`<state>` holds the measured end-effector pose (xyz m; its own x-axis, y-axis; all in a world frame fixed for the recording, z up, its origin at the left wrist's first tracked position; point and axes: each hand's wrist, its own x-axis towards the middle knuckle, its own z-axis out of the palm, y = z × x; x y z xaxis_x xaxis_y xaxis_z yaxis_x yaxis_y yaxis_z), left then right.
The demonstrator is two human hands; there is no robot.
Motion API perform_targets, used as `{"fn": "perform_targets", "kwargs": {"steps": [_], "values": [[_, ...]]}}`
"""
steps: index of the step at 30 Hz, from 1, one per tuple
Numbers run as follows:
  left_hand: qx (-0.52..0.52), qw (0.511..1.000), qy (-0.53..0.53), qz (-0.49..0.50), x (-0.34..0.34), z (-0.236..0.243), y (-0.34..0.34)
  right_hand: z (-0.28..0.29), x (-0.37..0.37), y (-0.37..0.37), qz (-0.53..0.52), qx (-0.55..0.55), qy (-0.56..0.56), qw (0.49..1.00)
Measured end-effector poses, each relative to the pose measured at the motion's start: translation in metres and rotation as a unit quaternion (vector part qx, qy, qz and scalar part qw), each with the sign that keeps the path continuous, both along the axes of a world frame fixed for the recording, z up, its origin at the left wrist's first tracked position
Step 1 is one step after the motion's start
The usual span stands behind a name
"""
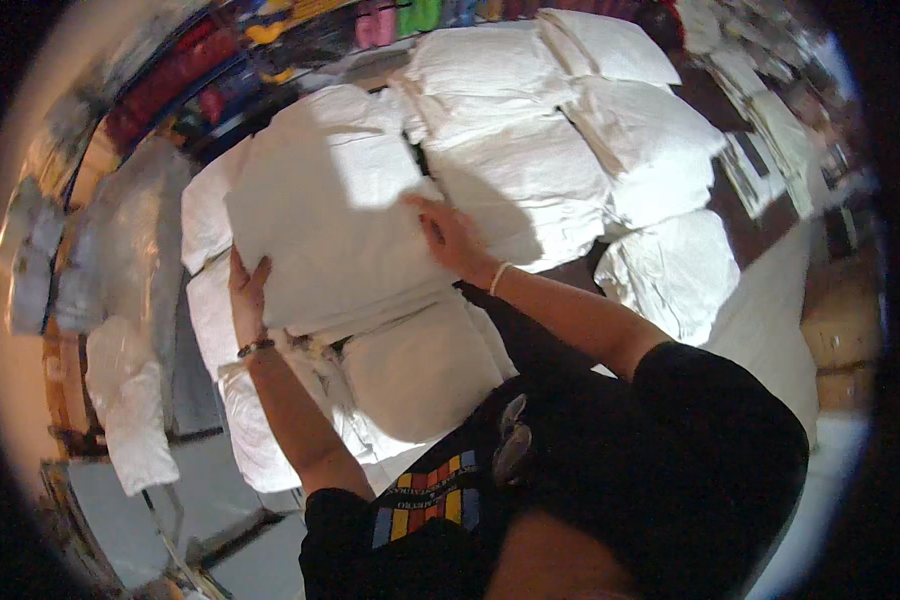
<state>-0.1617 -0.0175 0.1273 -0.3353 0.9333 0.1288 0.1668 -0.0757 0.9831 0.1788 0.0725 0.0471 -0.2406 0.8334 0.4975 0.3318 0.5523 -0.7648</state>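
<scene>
A broad stack of folded white cloth (315, 230) lies in front of me, partly in shadow. My left hand (248, 298) grips its left edge, thumb towards the top and the other fingers partly hidden along the side. Over the right edge of the same stack is my right hand (450, 238), its fingers loosely bent and apart; whether the fingertips touch the cloth is hard to see. Nearer my body sits another folded white pile (425, 370), directly below the stack's front edge.
More white cloth piles (520, 175) stand in rows to the right and behind. A plastic-wrapped bundle (140, 240) is at the left, above a grey surface (130, 520). Colourful items (375, 22) line the far side. Brown cardboard boxes (835, 320) stand at far right.
</scene>
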Motion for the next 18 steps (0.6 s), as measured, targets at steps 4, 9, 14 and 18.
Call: {"fn": "perform_targets", "kwargs": {"steps": [4,9,14,18], "values": [[-0.131,0.92,0.361,0.079,0.007,-0.004,0.007,0.017,0.011,-0.005,0.046,-0.121,-0.132,0.983],[0.053,0.801,0.567,0.183,0.073,0.005,0.035,0.034,0.05,-0.002,0.018,0.021,-0.222,0.975],[-0.219,0.715,0.662,0.052,0.12,-0.019,0.04,0.035,0.121,0.038,-0.024,0.127,-0.322,0.938],[-0.202,0.724,0.656,0.066,0.121,-0.04,0.033,0.04,0.163,0.105,-0.117,0.129,-0.291,0.941]]}}
